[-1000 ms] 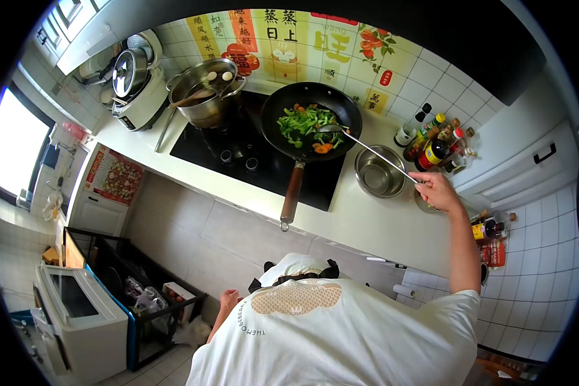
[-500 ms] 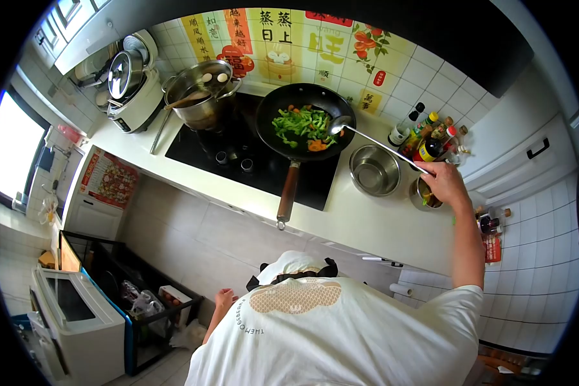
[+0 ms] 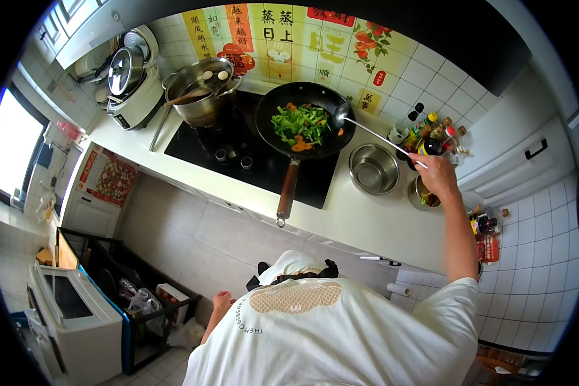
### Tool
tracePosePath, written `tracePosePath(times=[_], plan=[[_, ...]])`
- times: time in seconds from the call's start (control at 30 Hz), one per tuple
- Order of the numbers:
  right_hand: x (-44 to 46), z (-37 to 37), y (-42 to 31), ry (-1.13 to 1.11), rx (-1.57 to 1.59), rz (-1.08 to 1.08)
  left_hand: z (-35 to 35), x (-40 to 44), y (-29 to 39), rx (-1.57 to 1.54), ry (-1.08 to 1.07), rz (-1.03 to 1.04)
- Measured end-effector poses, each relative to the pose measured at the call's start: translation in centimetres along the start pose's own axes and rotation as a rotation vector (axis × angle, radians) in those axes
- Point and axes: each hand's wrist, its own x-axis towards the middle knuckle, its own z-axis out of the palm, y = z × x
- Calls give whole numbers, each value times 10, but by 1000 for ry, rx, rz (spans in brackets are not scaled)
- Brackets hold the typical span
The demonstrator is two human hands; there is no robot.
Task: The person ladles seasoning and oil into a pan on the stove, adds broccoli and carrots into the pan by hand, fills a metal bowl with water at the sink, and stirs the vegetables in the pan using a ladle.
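Observation:
My right hand is closed round the end of a long-handled metal ladle. The ladle's bowl rests inside the right wall of a black wok, beside chopped green vegetables and orange carrot slices. The wok sits on the black cooktop, its wooden handle pointing toward me. Just below my right hand is a small metal container with food in it, partly hidden. My left hand hangs low by my side, fingers loosely apart, with nothing visible in it.
A steel pot with eggs and a wooden spoon stands on the left of the cooktop. A metal bowl is right of the wok. Sauce bottles line the wall. A rice cooker stands far left; a black-framed cart is below.
The ladle's bowl has shifted slightly up and right along the wok's wall. The vegetables are rearranged, with carrot slices more exposed. My right hand has moved slightly.

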Motion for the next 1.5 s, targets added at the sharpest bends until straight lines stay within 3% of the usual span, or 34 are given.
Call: tracePosePath(times=[0.07, 0.2, 0.27, 0.4, 0.53, 0.6, 0.63, 0.67, 0.8, 0.93, 1.07, 1.1, 1.2, 1.23, 1.33, 1.5], plan=[[1, -9, -1, -5, -92, 9, 13, -38, 9, 43, 63, 224], [3, 7, 4, -37, -113, -57, 0, 40, -42, 54, 80, 224], [2, 20, -2, -56, -84, -44, 0, 47, -48, 470, 179, 325], [4, 21, -8, -59, 27, 29, -5, 52, -45, 482, 179, 321], [14, 34, 12, -13, 108, 59, -7, 50, -39, 201, 110, 267], [21, 66, 26, -47, 432, 95, -3, 41, -32, 110, 118, 232], [26, 81, 26, -94, 533, 160, -3, 44, -32, 249, 173, 278], [26, 93, 27, -91, 534, 159, -4, 46, -33, 388, 229, 324], [17, 135, 1, -195, 811, 394, -4, 59, -39, 343, 188, 310], [14, 129, -16, -159, 726, 374, -2, 56, -38, 410, 201, 326], [41, 159, -14, 3, 676, 201, -7, 58, -48, 383, 161, 315], [45, 152, -28, -73, 783, 312, -6, 55, -46, 386, 161, 316], [49, 178, -34, -94, 755, 301, -6, 49, -37, 363, 206, 288], [45, 178, -36, -54, 694, 206, -7, 54, -39, 296, 180, 297], [42, 159, -51, -113, 571, 225, -10, 77, -55, 211, 116, 326], [58, 159, -76, -70, 528, 202, -9, 61, -65, 339, 153, 320]])
